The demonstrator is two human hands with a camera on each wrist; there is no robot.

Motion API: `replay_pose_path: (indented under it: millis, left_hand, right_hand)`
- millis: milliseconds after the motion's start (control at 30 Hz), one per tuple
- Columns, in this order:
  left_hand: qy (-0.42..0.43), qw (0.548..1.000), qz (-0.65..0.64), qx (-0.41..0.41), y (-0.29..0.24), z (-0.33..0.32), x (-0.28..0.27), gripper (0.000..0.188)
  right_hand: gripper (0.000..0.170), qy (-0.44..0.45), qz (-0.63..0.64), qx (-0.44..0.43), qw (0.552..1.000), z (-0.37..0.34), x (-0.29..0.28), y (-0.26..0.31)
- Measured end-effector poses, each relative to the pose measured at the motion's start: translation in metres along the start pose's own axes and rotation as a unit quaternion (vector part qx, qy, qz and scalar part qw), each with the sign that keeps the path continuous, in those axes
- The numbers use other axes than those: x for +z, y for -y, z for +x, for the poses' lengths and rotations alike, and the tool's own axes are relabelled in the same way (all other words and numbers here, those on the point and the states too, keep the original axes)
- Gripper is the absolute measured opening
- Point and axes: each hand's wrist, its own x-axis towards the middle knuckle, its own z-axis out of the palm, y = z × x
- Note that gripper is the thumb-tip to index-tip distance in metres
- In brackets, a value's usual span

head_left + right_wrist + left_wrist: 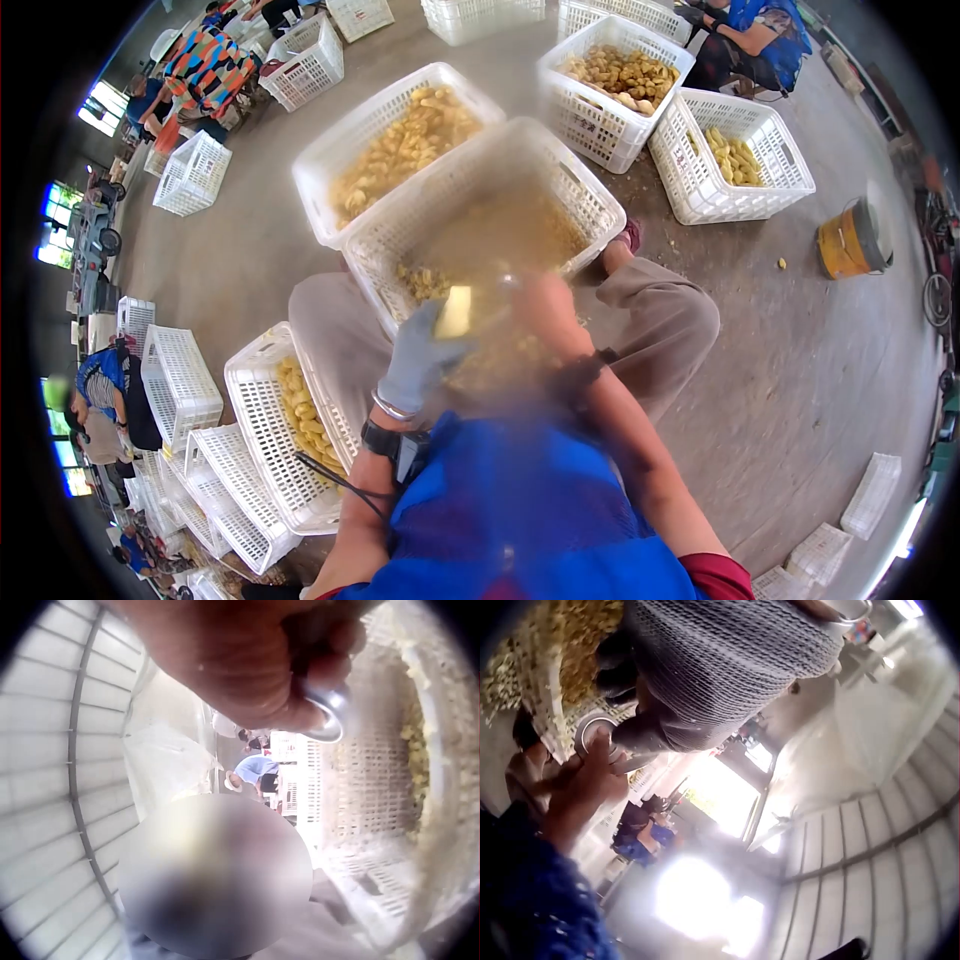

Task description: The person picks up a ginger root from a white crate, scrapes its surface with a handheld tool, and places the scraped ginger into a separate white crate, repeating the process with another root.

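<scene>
The left hand, in a grey knit glove, grips a pale yellow piece over the basket between the knees. Just to its right is the bare right hand, blurred in the head view. In the right wrist view, curled fingers of the right hand hold a shiny metal ring-shaped tool; the ring also shows beside the gloved fingers in the left wrist view. Below both hands, the white basket contains small yellowish bits. Blur hides where tool and piece meet.
A white crate of yellow pieces adjoins the basket's far left side. More filled crates stand at upper right and lower left. A yellow bucket is at right. Other people sit around the edges.
</scene>
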Motion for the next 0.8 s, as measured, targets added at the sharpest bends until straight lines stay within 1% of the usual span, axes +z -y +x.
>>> replay_pose_path:
  millis: [67, 100, 200, 233, 267, 300, 333, 367, 400, 467, 500, 600, 667, 700, 767, 800]
  left_hand:
    - [0.025, 0.983, -0.171, -0.057, -0.01, 0.002, 0.01, 0.049]
    - [0.04, 0.962, -0.254, -0.086, -0.012, 0.006, 0.017, 0.047]
    - [0.045, 0.955, -0.292, -0.025, -0.007, 0.018, 0.032, 0.04]
    - [0.037, 0.964, -0.261, -0.024, -0.014, 0.019, 0.033, 0.042]
    - [0.029, 0.983, -0.179, 0.039, -0.009, 0.025, 0.033, 0.043]
    - [0.019, 0.99, -0.095, 0.102, -0.006, 0.031, 0.033, 0.045]
    - [0.009, 0.986, -0.011, 0.164, -0.004, 0.035, 0.034, 0.046]
    - [-0.024, 0.98, 0.101, 0.172, -0.002, 0.036, 0.031, 0.048]
    - [-0.043, 0.965, 0.173, 0.192, -0.012, 0.034, 0.034, 0.047]
    - [-0.08, 0.917, 0.315, 0.23, -0.024, 0.03, 0.038, 0.045]
    - [-0.107, 0.923, 0.275, 0.248, -0.02, 0.034, 0.041, 0.045]
    - [-0.132, 0.873, 0.381, 0.273, -0.016, 0.022, 0.041, 0.044]
    - [-0.132, 0.857, 0.414, 0.276, -0.015, 0.015, 0.04, 0.042]
    - [-0.131, 0.849, 0.431, 0.277, -0.015, 0.011, 0.037, 0.041]
    - [-0.095, 0.927, 0.289, 0.219, -0.004, 0.011, 0.03, 0.039]
    - [-0.076, 0.956, 0.213, 0.188, 0.004, 0.013, 0.026, 0.038]
  right_hand:
    - [0.018, 0.015, 0.011, 0.0, 1.0, 0.001, 0.001, -0.005]
    - [0.019, 0.011, 0.026, 0.006, 1.0, -0.002, -0.002, -0.002]
    - [0.02, 0.009, 0.076, 0.022, 0.997, -0.015, -0.014, 0.005]
    - [0.021, 0.013, 0.097, 0.027, 0.995, -0.015, -0.016, 0.002]
    - [0.022, 0.017, 0.117, 0.031, 0.992, -0.016, -0.019, 0.0]
    - [0.022, 0.001, 0.105, 0.03, 0.994, -0.018, -0.023, 0.0]
    - [0.022, -0.015, 0.092, 0.029, 0.995, -0.02, -0.026, 0.001]
    - [0.022, -0.031, 0.079, 0.029, 0.996, -0.022, -0.03, 0.0]
    - [0.022, -0.047, 0.063, 0.03, 0.996, -0.025, -0.035, 0.002]
    - [0.022, -0.08, 0.034, 0.032, 0.996, -0.03, -0.045, 0.008]
    - [0.021, -0.077, 0.017, 0.03, 0.996, -0.033, -0.05, 0.009]
    - [0.017, -0.063, -0.024, 0.013, 0.998, -0.036, -0.051, 0.008]
    - [0.014, -0.05, -0.045, -0.004, 0.998, -0.035, -0.039, 0.006]
    - [0.014, -0.055, -0.046, -0.031, 0.997, -0.037, -0.032, 0.006]
    - [0.015, -0.067, -0.052, -0.087, 0.993, -0.037, -0.021, 0.006]
    - [0.018, -0.056, -0.061, -0.057, 0.995, -0.035, -0.013, 0.001]
